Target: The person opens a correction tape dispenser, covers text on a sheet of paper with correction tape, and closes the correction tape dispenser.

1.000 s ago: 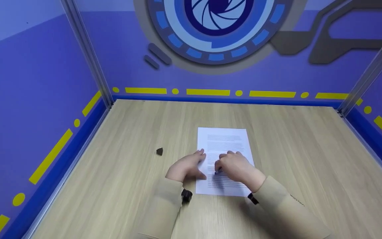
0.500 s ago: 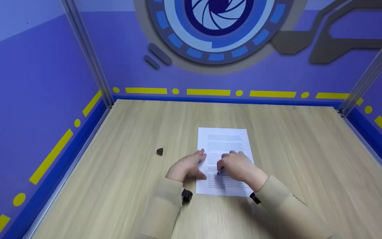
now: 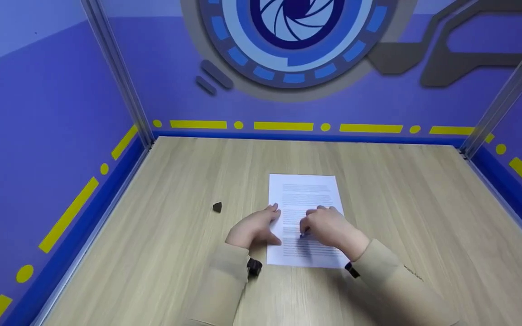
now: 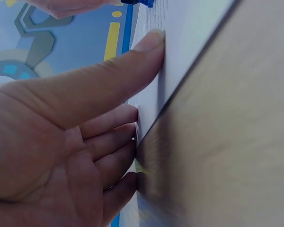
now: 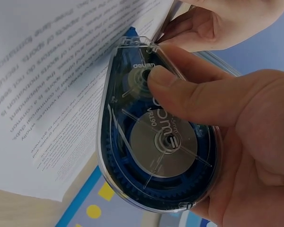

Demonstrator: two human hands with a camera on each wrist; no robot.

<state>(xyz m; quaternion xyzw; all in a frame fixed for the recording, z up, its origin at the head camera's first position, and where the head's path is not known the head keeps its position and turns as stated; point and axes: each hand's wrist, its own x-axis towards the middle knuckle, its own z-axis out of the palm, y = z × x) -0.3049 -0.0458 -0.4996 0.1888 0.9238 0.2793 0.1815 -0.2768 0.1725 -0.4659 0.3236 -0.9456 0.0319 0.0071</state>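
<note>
A white sheet of printed paper [image 3: 304,181] lies flat on the wooden table. My right hand [image 3: 329,226] grips a correction tape dispenser [image 5: 156,127], a clear teardrop case with blue inside, thumb on one face and fingers behind it. Its blue tip [image 5: 131,32] is right at the printed lines, a little below the middle of the page. In the head view the hand hides nearly all of the dispenser. My left hand [image 3: 256,226] rests on the left margin with thumb and fingers spread; its thumb [image 4: 149,42] presses on the sheet in the left wrist view.
A small dark wedge-shaped piece [image 3: 217,207] lies on the table [image 3: 188,172] to the left of the paper. Blue-purple panels [image 3: 52,113] with yellow dashes stand around the table's left, back and right sides, joined by metal posts.
My right hand has slid a short way to the right along the printed lines with the correction tape dispenser. The left hand and the sheet have stayed in place.
</note>
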